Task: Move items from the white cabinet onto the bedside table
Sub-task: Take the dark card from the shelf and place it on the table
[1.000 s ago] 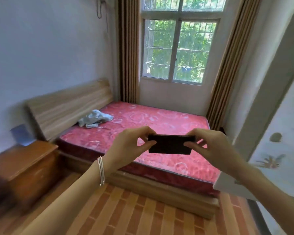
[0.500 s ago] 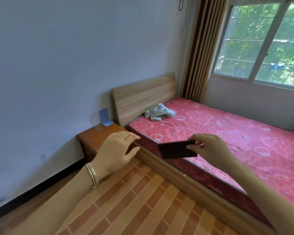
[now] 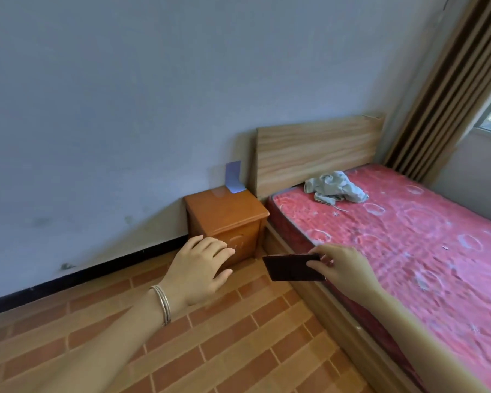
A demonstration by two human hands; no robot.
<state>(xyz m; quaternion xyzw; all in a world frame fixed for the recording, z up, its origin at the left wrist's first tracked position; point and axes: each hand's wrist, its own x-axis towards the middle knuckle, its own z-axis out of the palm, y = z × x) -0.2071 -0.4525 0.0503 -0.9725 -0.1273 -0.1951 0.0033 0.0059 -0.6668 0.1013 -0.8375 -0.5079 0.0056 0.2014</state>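
My right hand [image 3: 342, 266] grips a flat dark rectangular item [image 3: 291, 268] by its right end and holds it level in the air, just right of the bedside table. The orange-brown wooden bedside table [image 3: 224, 214] stands against the wall, between the wall and the bed. My left hand [image 3: 200, 268], with bangles on the wrist, hovers in front of the table's lower front with its fingers loosely apart and nothing in it. The white cabinet is out of view.
A blue folded card [image 3: 234, 177] leans on the wall at the back of the table top. The bed [image 3: 408, 236] with a red mattress and a wooden headboard [image 3: 315, 151] fills the right side, with a grey crumpled cloth [image 3: 333, 187] on it. Brick-patterned floor [image 3: 238, 336] lies below.
My left hand let go of the dark item, which stays in my right hand. The view swung left from the window and bed to the bedside table, which is now closer.
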